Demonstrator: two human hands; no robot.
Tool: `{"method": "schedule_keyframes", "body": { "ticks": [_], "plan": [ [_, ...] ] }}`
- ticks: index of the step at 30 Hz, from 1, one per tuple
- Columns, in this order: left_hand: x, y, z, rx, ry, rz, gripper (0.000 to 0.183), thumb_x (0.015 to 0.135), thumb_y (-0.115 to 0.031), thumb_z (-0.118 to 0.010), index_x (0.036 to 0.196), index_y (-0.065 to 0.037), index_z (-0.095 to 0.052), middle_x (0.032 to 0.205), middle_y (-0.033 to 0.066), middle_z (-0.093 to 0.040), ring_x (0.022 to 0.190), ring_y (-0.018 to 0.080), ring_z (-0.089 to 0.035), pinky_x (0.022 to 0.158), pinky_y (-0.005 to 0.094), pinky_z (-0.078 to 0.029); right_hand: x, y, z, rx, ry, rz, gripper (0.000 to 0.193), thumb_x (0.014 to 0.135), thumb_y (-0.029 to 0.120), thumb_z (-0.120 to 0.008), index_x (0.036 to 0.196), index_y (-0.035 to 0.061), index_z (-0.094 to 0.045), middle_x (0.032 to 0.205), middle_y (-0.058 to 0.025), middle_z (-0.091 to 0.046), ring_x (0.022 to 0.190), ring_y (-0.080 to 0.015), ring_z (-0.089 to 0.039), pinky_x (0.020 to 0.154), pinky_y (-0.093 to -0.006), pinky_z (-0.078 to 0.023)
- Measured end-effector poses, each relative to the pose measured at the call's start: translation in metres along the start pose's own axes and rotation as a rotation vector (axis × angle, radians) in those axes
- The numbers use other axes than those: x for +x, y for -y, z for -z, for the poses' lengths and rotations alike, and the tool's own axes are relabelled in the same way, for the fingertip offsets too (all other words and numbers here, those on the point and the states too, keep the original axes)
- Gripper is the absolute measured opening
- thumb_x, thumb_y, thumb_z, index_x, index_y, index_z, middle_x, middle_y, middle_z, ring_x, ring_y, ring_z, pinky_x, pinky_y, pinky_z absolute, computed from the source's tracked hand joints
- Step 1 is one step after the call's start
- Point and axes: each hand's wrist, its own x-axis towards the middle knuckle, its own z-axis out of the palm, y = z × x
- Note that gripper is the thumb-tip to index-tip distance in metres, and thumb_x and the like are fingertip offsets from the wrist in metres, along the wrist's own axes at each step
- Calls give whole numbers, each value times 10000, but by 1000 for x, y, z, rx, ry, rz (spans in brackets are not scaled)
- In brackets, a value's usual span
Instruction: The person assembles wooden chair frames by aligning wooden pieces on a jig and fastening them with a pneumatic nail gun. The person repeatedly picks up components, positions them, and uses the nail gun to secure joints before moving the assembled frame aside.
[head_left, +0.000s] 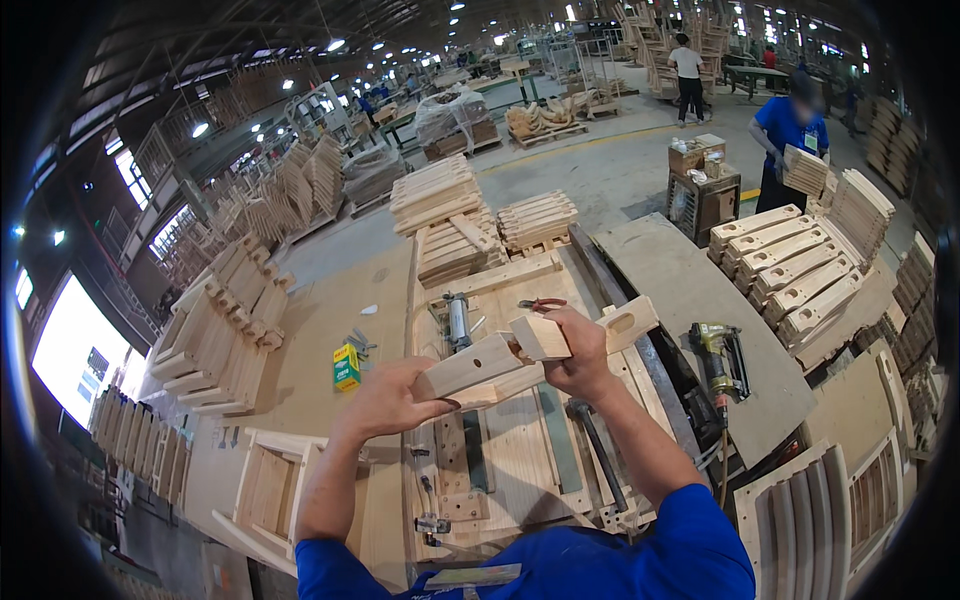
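Left hand point(395, 393): clamped on flat pale wooden bar point(465, 370)
Right hand point(582, 358): clamped on short pale wooden block point(540, 337)
Bar, block: above pale wooden counter point(522, 450); hands apart, likely for steady support

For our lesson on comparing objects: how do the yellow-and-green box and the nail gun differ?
The box is a plain block; the nail gun has an irregular shape. The nail gun has a hose attached; the box has none. The box sits on the person's left, the nail gun on the right. Neither is held.
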Motion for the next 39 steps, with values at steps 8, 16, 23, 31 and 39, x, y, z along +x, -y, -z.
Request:
{"method": "schedule_keyframes", "body": {
  "ticks": [8,16,23,31,39],
  "plan": [
    [5,-13,-9,-177,165,-50,500,844,-356,-869,1208,-48,-718,1009,179,-763,927,346,-745,826,419,-573,-13,3,3,-28,121,44,348,719,29,-780,1036,67,-643,882,-151,-678,759,-380,-675,686,-429,-550],
    [-16,-9,-80,-431,237,-8,348,840,-196,-842,1118,-45,-699,872,152,-743,778,302,-748,718,362,-563,-59,3,17,-36,178,47,408,705,134,-879,1021,88,-625,895,-100,-675,790,-344,-670,760,-443,-521],
    [6,-41,-96,-295,181,-98,370,857,-261,-733,1143,-39,-657,883,230,-726,868,465,-709,771,537,-548,-98,-8,42,-18,152,-264,351,824,-67,-774,1108,66,-616,1029,-97,-665,996,-260,-656,876,-383,-538],
    [25,-42,-115,-292,207,-137,357,867,-277,-740,1137,-58,-656,846,218,-730,855,452,-714,775,548,-542,-109,-14,57,-109,146,-383,388,820,-84,-777,1154,46,-628,1144,-134,-689,1069,-303,-686,928,-381,-562],
    [10,-53,-126,-253,183,-138,328,877,-248,-711,1080,-29,-576,804,221,-714,810,460,-716,736,559,-549,-119,-15,65,-178,199,-382,442,877,63,-819,1266,31,-612,1235,-168,-671,1158,-353,-664,1000,-438,-545]
  ]
}}
